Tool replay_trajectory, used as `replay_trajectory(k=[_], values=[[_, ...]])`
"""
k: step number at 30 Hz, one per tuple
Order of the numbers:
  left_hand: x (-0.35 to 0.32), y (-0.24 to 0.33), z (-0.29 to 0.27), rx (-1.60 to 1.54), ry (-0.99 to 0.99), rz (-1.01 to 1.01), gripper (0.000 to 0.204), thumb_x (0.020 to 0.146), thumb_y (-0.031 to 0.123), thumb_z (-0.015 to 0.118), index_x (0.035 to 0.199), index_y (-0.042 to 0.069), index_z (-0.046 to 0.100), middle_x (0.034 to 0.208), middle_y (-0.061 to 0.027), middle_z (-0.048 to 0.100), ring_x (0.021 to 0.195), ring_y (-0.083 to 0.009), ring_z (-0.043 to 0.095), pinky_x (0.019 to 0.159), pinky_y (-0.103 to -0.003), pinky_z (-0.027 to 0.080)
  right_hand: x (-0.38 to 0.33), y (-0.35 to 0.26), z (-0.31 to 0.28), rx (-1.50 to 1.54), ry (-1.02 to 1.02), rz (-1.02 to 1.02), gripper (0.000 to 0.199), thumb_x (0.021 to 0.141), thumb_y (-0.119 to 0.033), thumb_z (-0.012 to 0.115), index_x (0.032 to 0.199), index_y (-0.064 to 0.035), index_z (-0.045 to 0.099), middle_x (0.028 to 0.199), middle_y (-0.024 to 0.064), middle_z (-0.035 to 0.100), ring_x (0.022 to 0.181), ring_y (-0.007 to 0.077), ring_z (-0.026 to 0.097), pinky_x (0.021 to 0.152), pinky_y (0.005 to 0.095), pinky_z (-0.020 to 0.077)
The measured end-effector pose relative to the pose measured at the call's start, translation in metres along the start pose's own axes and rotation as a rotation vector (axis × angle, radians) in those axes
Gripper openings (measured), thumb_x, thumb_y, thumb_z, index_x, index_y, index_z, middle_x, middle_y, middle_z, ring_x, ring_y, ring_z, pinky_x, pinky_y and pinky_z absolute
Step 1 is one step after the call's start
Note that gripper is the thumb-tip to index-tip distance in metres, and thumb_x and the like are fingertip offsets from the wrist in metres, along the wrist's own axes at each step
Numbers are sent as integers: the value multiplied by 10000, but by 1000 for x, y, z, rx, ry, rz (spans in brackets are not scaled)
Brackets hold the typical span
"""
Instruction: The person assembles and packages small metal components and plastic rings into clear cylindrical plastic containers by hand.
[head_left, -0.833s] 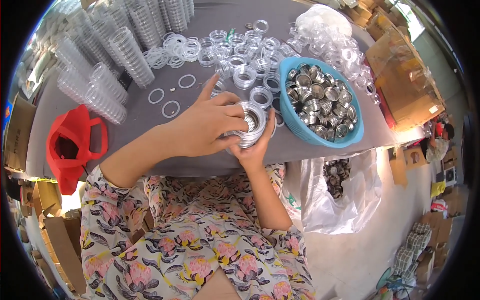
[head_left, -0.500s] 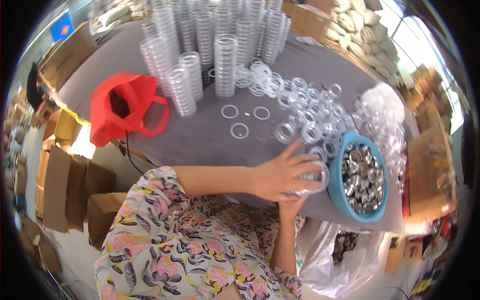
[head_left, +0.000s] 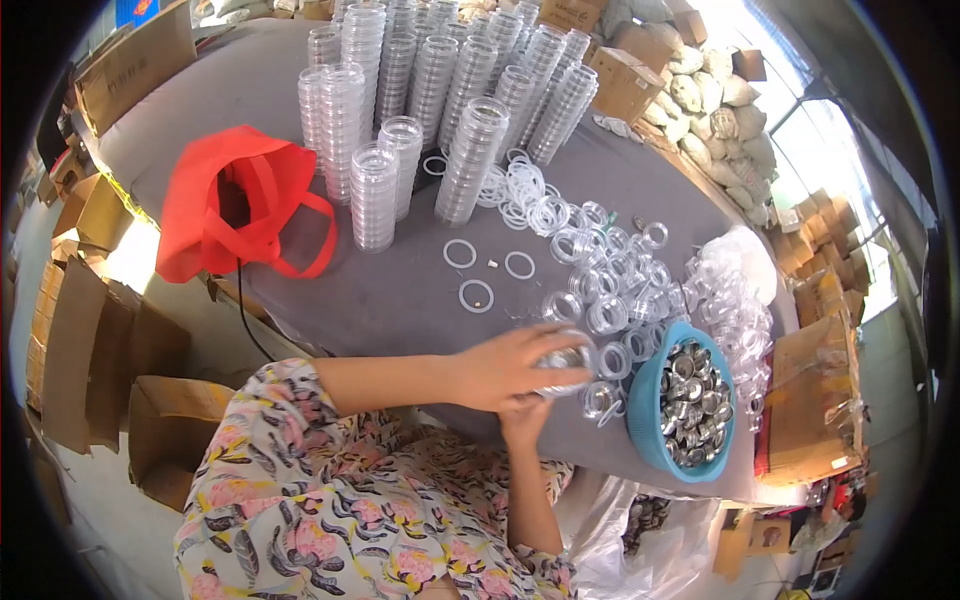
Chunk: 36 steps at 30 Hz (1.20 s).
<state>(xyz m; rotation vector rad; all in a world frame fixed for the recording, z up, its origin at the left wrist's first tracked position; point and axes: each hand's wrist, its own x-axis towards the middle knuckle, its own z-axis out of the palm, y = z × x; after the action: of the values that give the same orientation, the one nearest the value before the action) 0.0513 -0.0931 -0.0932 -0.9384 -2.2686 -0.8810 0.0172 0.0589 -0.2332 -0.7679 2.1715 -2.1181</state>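
Your left hand (head_left: 500, 368) lies flat over a small stack of clear round containers (head_left: 568, 362) at the near edge of the grey surface (head_left: 400, 300), its fingers together and curled over the stack's top, while your right hand (head_left: 528, 412) comes up from below with its fingers clamped on the underside of the same stack. Compared with 0.8 s ago, both hands keep that grip, but your head has swung left, so the hands now sit low and centre and the far stacks fill the top of the view; I judge that the stack is being pressed together rather than set down. Just right of your hands, the blue bowl (head_left: 645, 425) holds a heap of small shiny metal tins (head_left: 692, 400), filled close to its rim. Beyond your fingers lies a loose scatter of clear lids and rings (head_left: 610, 285), with 3 single rings (head_left: 476, 295) lying apart from it. At the right edge, a clear plastic bag (head_left: 735, 290) holds more of the clear pieces. Further left, a red cloth bag (head_left: 235, 205) lies slumped open; what is in it I cannot tell. Farthest off stand tall columns of stacked clear containers (head_left: 470, 110), with cardboard boxes (head_left: 625, 80) behind them.
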Motion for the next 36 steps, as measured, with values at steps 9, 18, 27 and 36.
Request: replay_trajectory(k=[9,18,27,36], values=[[-65,-41,-107,465,159,-424,684,674,206,722,1302,214,450,1351,-97,385,1317,-343,280,1055,-611,141,90,-8,141,-49,-263,-174,822,625,-144,794,1286,10,330,1230,199,460,1122,325,501,919,391,406],[-61,-98,-122,571,285,-529,667,711,208,686,1319,165,417,1377,-73,385,1339,-290,270,1080,-572,133,166,5,190,-94,-211,-228,832,636,-129,786,1299,7,302,1230,178,467,1134,301,485,933,383,393],[-120,-113,-125,598,902,-476,738,659,141,749,1313,87,410,1376,-210,313,1293,-375,297,1046,-508,241,188,26,186,-182,-178,-179,917,636,-145,810,1332,25,237,1268,209,434,1164,306,459,966,377,364],[-163,-155,-100,310,915,-786,1031,590,127,818,1405,48,191,1335,-222,331,1250,-365,349,1028,-400,329,129,-15,167,-367,-86,-716,852,637,-81,792,1333,28,312,1207,189,457,1050,310,496,915,387,402]])
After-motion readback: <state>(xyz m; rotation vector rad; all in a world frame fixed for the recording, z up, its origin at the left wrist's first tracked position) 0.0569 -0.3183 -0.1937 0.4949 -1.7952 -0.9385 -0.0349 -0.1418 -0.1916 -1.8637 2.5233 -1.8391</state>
